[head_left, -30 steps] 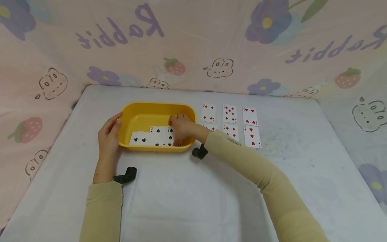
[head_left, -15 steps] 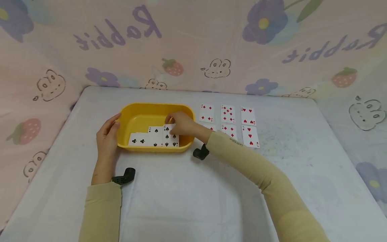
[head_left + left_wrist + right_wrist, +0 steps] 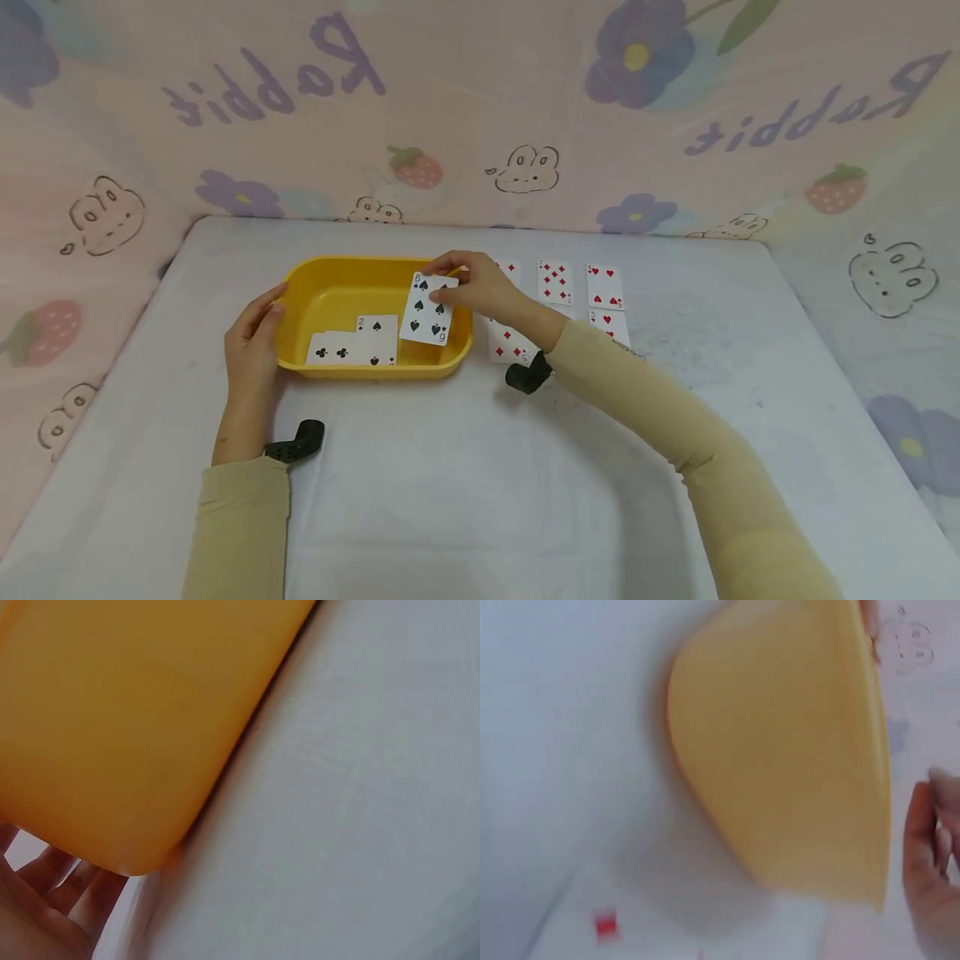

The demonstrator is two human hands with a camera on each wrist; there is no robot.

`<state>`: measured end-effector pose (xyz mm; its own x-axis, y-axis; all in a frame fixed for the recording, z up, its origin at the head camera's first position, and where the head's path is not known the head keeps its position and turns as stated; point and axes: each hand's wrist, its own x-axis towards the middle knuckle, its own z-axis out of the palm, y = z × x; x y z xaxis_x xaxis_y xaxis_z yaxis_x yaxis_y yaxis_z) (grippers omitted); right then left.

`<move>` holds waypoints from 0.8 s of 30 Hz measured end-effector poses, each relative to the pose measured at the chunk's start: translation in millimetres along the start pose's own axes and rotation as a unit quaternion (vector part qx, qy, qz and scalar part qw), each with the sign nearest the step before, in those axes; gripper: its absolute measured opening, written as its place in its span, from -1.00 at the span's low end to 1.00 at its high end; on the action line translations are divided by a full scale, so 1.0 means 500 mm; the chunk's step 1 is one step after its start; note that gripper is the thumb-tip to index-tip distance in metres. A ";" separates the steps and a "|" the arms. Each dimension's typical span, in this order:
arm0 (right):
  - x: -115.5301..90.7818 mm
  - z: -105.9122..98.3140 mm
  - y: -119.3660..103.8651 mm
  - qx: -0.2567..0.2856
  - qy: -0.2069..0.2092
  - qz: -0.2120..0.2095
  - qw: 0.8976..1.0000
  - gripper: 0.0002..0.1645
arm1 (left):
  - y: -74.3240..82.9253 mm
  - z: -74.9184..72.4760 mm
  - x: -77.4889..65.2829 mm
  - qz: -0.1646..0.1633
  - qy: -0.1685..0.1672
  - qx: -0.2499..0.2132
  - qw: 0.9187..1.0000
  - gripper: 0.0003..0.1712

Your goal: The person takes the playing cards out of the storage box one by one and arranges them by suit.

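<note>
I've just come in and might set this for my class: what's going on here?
A person's right hand pinches the six of spades above the yellow tub, while the left hand rests against the tub's left end. The two of spades and clubs lie inside. Face-up hearts and diamonds, partly hidden by the right arm, lie on the table to the right.
</note>
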<state>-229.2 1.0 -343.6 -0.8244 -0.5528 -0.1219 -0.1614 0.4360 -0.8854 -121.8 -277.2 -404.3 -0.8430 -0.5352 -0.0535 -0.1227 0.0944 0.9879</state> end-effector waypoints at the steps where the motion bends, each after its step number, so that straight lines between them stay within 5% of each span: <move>1: -0.004 -0.011 0.003 0.012 0.002 -0.001 1.000 -0.59 | 0.000 0.000 -0.001 -0.001 0.000 0.001 1.000 -0.62; 12: -0.071 -0.130 0.052 0.080 0.027 -0.022 0.996 -0.55 | 0.001 0.002 -0.002 -0.004 0.008 0.002 1.000 -0.63; 24: -0.145 -0.259 0.140 0.045 0.078 0.009 0.996 -0.56 | 0.006 0.005 -0.006 -0.035 0.017 -0.034 0.999 -0.65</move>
<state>-251.0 163.8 -338.8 -0.9017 -0.4263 -0.0728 -0.1029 0.3751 -0.9213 -121.0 -273.5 -401.7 -0.8152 -0.5669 -0.1185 -0.1439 0.0001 0.9896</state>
